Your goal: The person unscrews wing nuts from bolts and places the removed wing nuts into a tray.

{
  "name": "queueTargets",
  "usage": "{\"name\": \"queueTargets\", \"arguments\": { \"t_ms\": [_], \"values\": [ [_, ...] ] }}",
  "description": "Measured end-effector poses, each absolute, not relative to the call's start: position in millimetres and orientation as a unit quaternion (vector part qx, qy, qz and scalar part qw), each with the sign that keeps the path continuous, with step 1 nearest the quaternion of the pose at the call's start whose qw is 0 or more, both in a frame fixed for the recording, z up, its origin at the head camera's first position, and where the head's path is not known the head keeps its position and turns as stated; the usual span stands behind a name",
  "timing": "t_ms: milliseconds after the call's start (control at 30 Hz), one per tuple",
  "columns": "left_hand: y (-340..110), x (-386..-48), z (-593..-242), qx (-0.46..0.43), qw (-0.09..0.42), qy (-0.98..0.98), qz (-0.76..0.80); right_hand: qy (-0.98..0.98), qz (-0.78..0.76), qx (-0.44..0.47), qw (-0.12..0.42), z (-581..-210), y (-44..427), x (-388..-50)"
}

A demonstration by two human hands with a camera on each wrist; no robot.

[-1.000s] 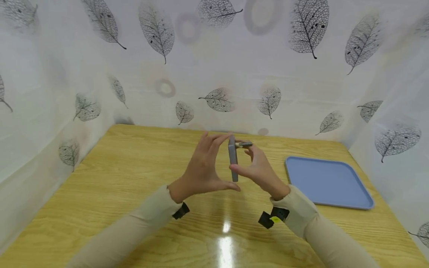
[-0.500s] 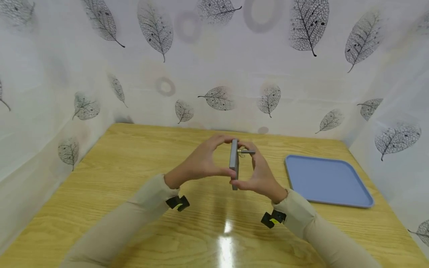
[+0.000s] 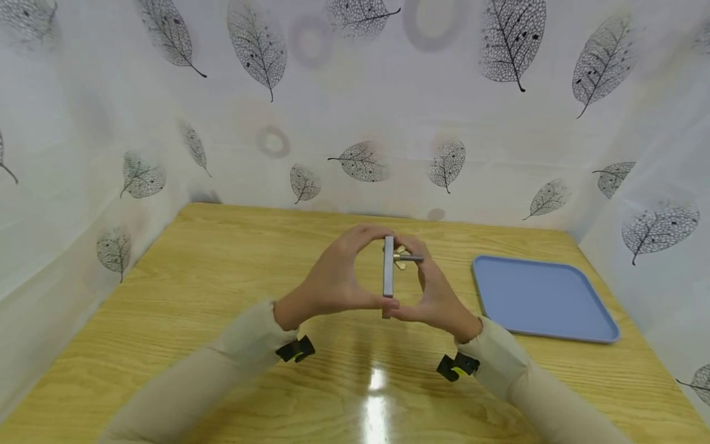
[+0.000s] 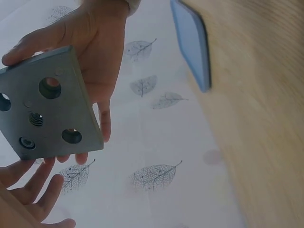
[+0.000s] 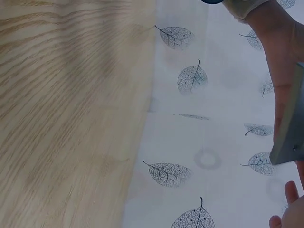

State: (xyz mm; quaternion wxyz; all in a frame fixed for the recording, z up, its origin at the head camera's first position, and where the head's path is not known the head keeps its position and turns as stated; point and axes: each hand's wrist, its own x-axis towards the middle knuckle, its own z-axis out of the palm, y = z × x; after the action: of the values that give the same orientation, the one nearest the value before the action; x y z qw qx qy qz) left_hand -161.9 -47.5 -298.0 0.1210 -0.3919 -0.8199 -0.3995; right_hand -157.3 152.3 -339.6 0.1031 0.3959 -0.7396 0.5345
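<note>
One grey, squarish metal plate (image 3: 387,266), gripped from both sides

We see two bare hands holding the single plate on edge in the air, above the pale yellow wood-grained tabletop (image 3: 233,259). The left hand (image 3: 334,279) pinches it, with the fingers at its top end and the thumb at its lower end. The right hand (image 3: 435,293) does the same from the other side, its fingers and thumb spread to the plate's height.

From the left wrist we count five round openings in the plate's face: three wide ones, one threaded in the middle, and one with something round seated in it. On the right-hand side, one brass-coloured wing nut (image 3: 400,258) sits on one slim grey bolt (image 3: 413,258), which points toward the right hand.

We count two cream sleeves (image 3: 246,342) and two black wrist mounts (image 3: 296,349). One blue rectangular tray (image 3: 546,297) with rounded corners lies to the right, well apart from the plate. Behind hangs a white curtain (image 3: 366,86) with dark leaf prints.
</note>
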Motion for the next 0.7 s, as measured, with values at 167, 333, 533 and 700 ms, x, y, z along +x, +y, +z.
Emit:
{"name": "queueTargets", "arguments": {
  "t_ms": [167, 333, 533, 700],
  "values": [
    [-48.4, -157.0, -297.4, -0.392, 0.144, -0.823, -0.386, -0.763, 0.509, 0.384, 0.106, -339.7, 164.8, -153.3],
    [-49.5, -156.2, -296.4, -0.393, 0.151, -0.828, -0.37, -0.79, 0.44, 0.37, 0.211, -335.6, 170.8, -153.3],
    [-48.8, -154.9, -294.6, -0.416, 0.155, -0.824, -0.353, -0.798, 0.372, 0.372, 0.293, -329.8, 168.1, -154.1],
    [-47.8, -154.4, -294.5, -0.442, 0.133, -0.812, -0.357, -0.796, 0.352, 0.382, 0.311, -328.5, 165.9, -153.7]
  ]
}}
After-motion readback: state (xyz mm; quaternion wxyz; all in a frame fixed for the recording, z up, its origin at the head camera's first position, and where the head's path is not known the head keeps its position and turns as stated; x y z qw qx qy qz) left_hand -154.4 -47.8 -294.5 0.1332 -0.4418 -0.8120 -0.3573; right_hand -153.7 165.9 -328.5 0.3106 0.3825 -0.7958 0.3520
